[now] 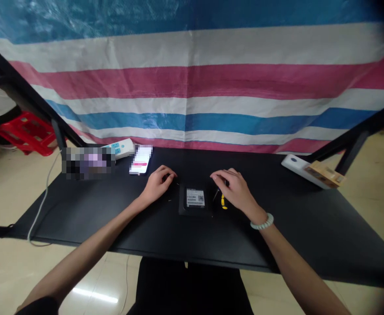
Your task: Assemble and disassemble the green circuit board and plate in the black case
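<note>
A black rectangular drive with a white printed label lies on the black table between my hands. To its upper left, my left hand rests on the tabletop, fingers curled and thumb close to the index finger; I see nothing held. On the other side is my right hand, wearing a pale beaded bracelet. Its fingers are bent in and close together, with nothing visible in them. Partly under that hand lies a yellow-and-black screwdriver handle, next to a thin dark shaft. A tiny screw-like piece sits left of the drive.
At the back left are a power strip, a phone and a blurred purple-and-black item. A white box-like item with a brown piece lies back right. A striped sheet hangs behind the table.
</note>
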A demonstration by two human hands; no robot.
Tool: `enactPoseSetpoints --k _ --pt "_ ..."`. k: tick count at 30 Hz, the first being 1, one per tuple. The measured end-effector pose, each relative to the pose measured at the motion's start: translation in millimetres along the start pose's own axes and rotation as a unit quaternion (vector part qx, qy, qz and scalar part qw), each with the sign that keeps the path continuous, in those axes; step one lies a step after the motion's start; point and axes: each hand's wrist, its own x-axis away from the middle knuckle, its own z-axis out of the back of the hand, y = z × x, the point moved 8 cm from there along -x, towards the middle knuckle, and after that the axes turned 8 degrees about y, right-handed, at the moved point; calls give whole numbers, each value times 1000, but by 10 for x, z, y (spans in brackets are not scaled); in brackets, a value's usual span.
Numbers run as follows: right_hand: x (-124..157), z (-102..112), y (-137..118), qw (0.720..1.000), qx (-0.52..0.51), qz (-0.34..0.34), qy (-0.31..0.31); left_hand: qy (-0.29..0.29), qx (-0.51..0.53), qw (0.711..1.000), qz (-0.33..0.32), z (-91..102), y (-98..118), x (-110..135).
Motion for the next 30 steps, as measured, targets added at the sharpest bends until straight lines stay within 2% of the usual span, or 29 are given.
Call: enactPoseSetpoints --k 4,7,10,13,18,22,30 --pt "-52 158 250 995 -2 -30 91 7 8 1000 11 28 -71 -43" --pt "-30 147 396 991 54 -60 111 18 50 997 58 32 -178 -94" --pt "2 66 454 986 112 -81 95 31 83 989 117 6 -289 -152" --pt "15 -17 450 987 132 -71 65 35 91 987 130 -43 -322 -227" --pt "-4 -46 479 996 69 -46 34 64 113 984 126 -37 -330 -290" --pt "-25 -64 523 999 13 -36 20 57 119 983 130 -21 -354 -270" --pt "-18 -66 552 998 -6 -51 46 49 160 974 154 -27 -472 -248"
